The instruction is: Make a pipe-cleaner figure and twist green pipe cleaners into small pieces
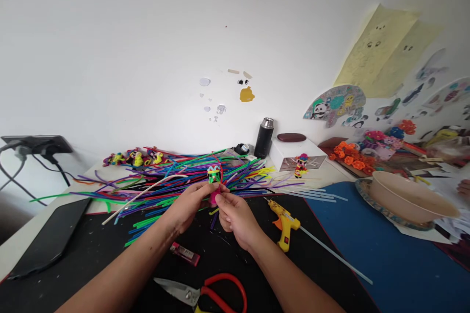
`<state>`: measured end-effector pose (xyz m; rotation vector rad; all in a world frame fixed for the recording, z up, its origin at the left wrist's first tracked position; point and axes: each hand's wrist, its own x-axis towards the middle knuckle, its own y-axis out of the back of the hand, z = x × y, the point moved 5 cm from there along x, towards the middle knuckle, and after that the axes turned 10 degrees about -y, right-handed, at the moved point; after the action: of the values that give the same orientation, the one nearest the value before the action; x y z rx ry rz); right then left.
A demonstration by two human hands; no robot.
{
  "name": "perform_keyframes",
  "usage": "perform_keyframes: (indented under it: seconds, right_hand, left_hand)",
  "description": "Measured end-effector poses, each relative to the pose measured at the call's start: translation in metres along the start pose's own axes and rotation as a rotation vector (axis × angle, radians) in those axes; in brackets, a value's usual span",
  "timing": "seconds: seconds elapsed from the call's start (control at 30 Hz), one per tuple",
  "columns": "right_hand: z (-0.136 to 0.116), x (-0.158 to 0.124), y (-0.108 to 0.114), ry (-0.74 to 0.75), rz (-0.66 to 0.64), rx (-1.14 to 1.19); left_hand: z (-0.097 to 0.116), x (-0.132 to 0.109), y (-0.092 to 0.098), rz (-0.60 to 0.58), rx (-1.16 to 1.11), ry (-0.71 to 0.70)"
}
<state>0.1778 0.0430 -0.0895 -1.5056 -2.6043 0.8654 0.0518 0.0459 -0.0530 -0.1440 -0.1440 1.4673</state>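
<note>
Between my two hands is a small pipe-cleaner figure [214, 175] with a green face, a light-blue and yellow headpiece and a pink lower body. My left hand [193, 202] grips it from the left, its fingertips just under the face. From the right, my right hand [235, 214] pinches the pink part near the bottom. A red stem rises beside the head. Fingers cover much of the body. Behind the figure spreads a heap of coloured pipe cleaners [147, 183]. Closer to me lie a pink lighter [185, 253] and red-handled scissors [191, 295].
A yellow glue gun [284, 222] with a long glue stick lies right of my hands. A black phone [51, 237] is at left. Behind stand a black flask [264, 138], a white box [297, 149] and a finished figure [301, 166]. At right is a bowl [411, 198].
</note>
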Motion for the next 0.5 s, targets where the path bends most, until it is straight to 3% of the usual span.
perform_keyframes:
  seconds: [0.23,0.5]
  right_hand:
    - [-0.012,-0.004,0.002,0.051,0.003,0.03]
    - [-0.012,-0.003,0.004,0.067,-0.012,0.025]
  left_hand:
    - [-0.015,0.006,0.002,-0.098,-0.326,-0.014]
    - [-0.021,0.005,0.0,-0.07,-0.394,-0.028]
